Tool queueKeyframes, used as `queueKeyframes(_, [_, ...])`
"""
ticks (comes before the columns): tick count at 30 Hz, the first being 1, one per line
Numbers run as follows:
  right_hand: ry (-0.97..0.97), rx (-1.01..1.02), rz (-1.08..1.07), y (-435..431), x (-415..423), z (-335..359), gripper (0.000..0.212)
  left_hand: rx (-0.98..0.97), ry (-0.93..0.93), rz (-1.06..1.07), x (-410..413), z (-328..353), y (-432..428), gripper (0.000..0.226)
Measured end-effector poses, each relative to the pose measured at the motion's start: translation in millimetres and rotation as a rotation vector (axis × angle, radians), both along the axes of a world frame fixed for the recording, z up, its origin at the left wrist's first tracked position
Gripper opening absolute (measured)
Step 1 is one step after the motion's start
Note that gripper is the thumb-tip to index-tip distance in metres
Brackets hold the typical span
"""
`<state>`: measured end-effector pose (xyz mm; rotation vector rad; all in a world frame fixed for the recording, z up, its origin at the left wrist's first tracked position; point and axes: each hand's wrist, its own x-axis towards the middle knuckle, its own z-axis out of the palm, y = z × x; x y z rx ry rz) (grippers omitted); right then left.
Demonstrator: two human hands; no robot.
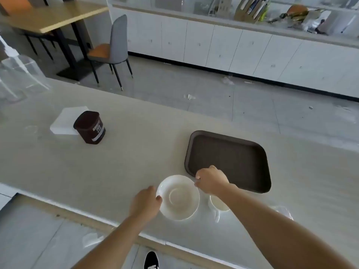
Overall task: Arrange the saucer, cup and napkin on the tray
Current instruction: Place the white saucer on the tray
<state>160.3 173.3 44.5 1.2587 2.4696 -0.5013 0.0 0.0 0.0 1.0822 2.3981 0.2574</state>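
A white saucer (178,198) lies on the pale counter near its front edge. My left hand (145,200) grips its left rim and my right hand (210,180) pinches its upper right rim. A white cup (218,204) stands just right of the saucer, partly hidden under my right forearm, its handle pointing toward me. The dark brown tray (233,160) rests empty on the counter, right behind my right hand. A stack of white napkins (66,121) sits far left on the counter.
A dark brown cocoa canister (89,127) stands against the napkins. Clear plastic boxes (17,74) are at the counter's far left. Beyond the counter are a grey chair (110,51), a wooden table and white cabinets. My shoe (151,260) shows below the counter edge.
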Motion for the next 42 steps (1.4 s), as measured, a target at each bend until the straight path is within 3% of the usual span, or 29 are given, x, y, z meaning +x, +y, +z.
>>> queueKeyframes(6, [-0.137,0.011,0.126,4,-3,-17,0.017,0.007,-0.109,0.111,11,-21,-6,0.023])
queueKeyframes(10, [-0.163,-0.014,0.169,7,-6,-24,0.025,0.09,-0.196,0.274,19,-23,-2,0.015])
queueKeyframes(17, [-0.137,-0.016,0.184,11,-11,-30,0.024,0.274,-0.596,0.677,26,-14,7,0.025])
queueKeyframes(26, [0.011,-0.138,0.035,25,-4,-22,0.022,0.369,-0.696,0.731,27,-3,15,0.03])
queueKeyframes(28, [0.08,-0.179,-0.048,32,-3,-18,0.012,0.39,-0.695,0.717,25,4,22,0.032])
queueKeyframes(35, [0.343,-0.292,-0.286,62,10,-11,0.021,0.416,-0.692,0.635,22,23,64,0.031])
queueKeyframes(42, [0.433,-0.321,-0.469,91,34,-19,0.014,0.383,-0.668,0.527,25,29,114,0.034])
